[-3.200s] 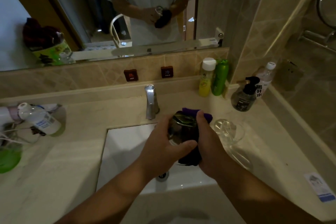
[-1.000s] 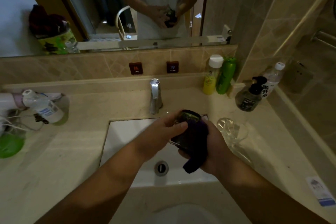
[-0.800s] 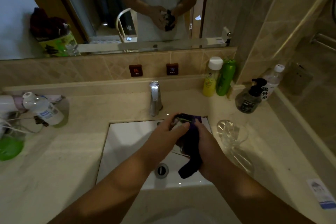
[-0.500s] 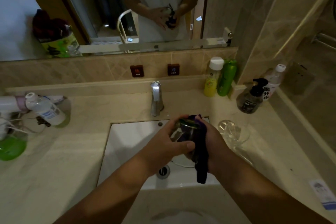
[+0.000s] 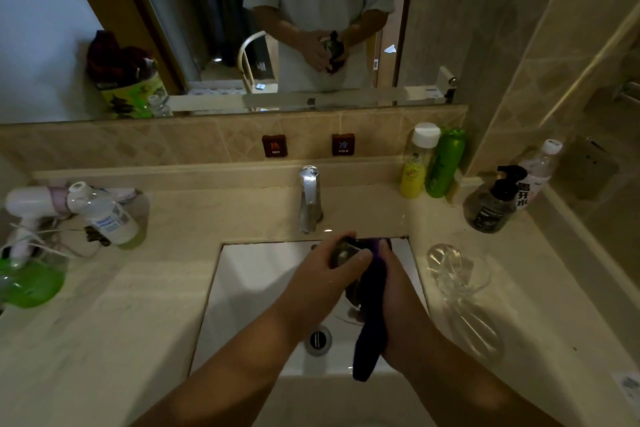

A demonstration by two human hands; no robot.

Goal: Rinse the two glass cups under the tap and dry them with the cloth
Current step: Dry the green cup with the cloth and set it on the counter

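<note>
Head view: a clear glass cup (image 5: 343,255) is held over the white rectangular sink basin (image 5: 256,291), just in front of the chrome tap (image 5: 309,198), from which no water can be seen running. The cup is grasped by the left hand (image 5: 325,279), whose fingers (image 5: 360,257) are curled round its near side. A dark purple drying cloth (image 5: 372,312) is pressed against the cup's far side by the right hand (image 5: 398,302); its fingers are wrapped round the cloth, and one end of the cloth hangs down toward the round metal drain (image 5: 318,339). The cup itself is largely hidden between hands and cloth, so how dry it is cannot be told.

The second clear glass cup (image 5: 453,269) is seen standing on the pale marble worktop (image 5: 114,305) to the right of the basin, apart from both hands. Whether it has been rinsed or wiped cannot be read from the picture.

The drying step is judged to be in hand, on one cup of the two. The next move is thought to call for the cup to be turned within the cloth until its whole wall and rim are wiped, with a firm hold kept on the wet glass, then for it to be set down on the worktop and the other cup attended to.
</note>
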